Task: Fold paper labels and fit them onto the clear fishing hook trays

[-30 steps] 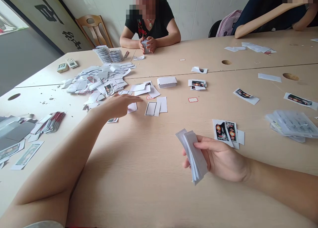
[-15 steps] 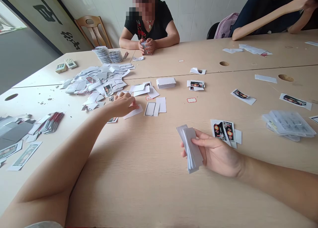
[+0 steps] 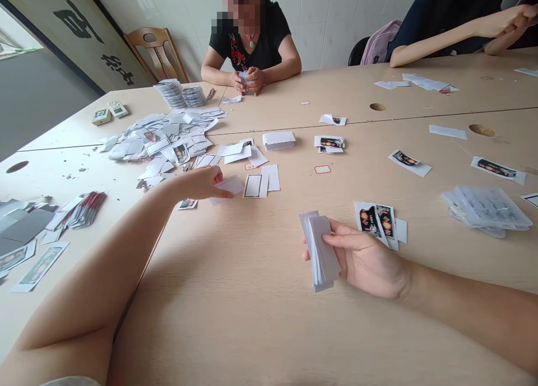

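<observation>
My left hand [image 3: 200, 182] is stretched out over the light wooden table [image 3: 252, 296] and pinches a small white paper slip [image 3: 230, 184], lifted just off the surface. Beside it lie more white slips [image 3: 263, 181]. My right hand [image 3: 365, 260] is closed round a stack of white slips [image 3: 320, 250], held upright near the table's middle. Printed black cards [image 3: 377, 219] lie just behind that hand.
A big heap of white slips [image 3: 162, 136] lies at the far left, with piled stacks [image 3: 180, 93] behind it. A person in black [image 3: 252, 44] sits opposite holding cards. Another person's arm [image 3: 441, 38] rests at the far right. Clear plastic sleeves [image 3: 487, 209] lie at right.
My left hand has closed on a white slip, lifted it and drawn it back toward me. My right hand with the stack has shifted slightly left.
</observation>
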Motion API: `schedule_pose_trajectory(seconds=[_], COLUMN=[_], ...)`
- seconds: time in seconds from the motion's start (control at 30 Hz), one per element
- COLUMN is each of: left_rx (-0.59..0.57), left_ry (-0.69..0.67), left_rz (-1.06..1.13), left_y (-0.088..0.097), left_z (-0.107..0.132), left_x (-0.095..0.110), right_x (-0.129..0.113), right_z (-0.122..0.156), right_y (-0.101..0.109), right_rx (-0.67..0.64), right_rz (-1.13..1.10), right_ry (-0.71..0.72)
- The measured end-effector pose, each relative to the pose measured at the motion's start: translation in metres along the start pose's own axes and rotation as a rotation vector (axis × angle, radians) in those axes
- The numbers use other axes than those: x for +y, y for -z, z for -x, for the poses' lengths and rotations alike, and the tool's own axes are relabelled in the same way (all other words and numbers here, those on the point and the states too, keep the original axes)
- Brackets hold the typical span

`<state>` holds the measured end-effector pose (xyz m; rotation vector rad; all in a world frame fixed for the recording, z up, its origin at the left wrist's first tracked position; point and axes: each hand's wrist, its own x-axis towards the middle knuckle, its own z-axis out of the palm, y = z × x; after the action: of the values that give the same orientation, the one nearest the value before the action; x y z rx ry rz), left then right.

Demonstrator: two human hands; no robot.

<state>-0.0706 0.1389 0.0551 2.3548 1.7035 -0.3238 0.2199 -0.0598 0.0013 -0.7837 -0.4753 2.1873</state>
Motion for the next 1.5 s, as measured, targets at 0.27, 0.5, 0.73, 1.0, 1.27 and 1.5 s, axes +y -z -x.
schedule_pose_trajectory(seconds=[0.27, 0.5, 0.73, 1.0, 1.27, 1.5], left_rx=[0.054, 0.012, 0.182, 0.263, 0.260, 0.322], left_ry=[-0.124, -0.461, -0.443, -0.200, 0.000, 0.075], left_rz=[0.746, 0.946, 0.656, -0.028, -0.162, 0.101], left_y=[-0.020, -0.054, -0.027, -0.028, -0.003, 0.004], left_z=[0.044, 0.094, 0.074, 0.026, -0.005, -0.054], left_x=[0.083, 0.132, 0.104, 0.062, 0.038, 0.023], right_x=[-0.002, 0.005, 0.003, 0.000, -0.004, -0.005], right_z=[-0.006, -0.014, -0.013, -0.007, -0.008, -0.009], right_y=[0.000, -0.010, -0.005, -0.002, -0.003, 0.000], right_rx=[0.059, -0.034, 0.007, -0.020, -0.102, -0.108], right_rz=[-0.030, 0.005, -0.010, 0.008, -0.002, -0.040], right_ry=[0.107, 0.149, 0.139, 0.106, 0.096, 0.110])
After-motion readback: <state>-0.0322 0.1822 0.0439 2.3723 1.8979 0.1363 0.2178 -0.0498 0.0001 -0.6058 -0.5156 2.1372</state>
